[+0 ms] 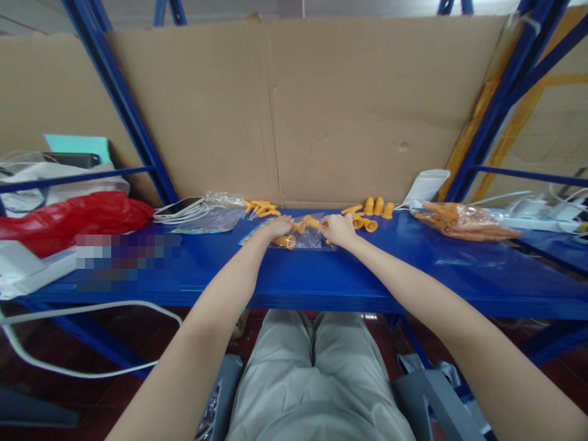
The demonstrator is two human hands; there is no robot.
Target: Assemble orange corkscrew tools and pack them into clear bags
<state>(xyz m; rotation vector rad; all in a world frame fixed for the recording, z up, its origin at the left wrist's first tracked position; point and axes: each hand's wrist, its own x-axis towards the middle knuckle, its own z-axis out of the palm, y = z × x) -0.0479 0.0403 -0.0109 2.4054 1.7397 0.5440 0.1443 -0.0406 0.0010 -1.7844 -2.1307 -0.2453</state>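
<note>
Both my hands rest on the blue shelf (321, 275) over a clear plastic bag (307, 240). My left hand (277, 228) is closed on the bag's left side, beside an orange plastic piece (285, 242) lying on it. My right hand (339, 229) is closed on an orange piece (312, 222) held between the two hands. More loose orange pieces (365, 223) lie just right of my right hand, and three stand upright (378, 207) behind them.
Another small heap of orange pieces (261, 209) lies at the back left beside a phone with white cable (180, 208). A bag full of orange pieces (462, 222) sits to the right. A red bag (68, 220) lies far left. Cardboard (321, 110) backs the shelf.
</note>
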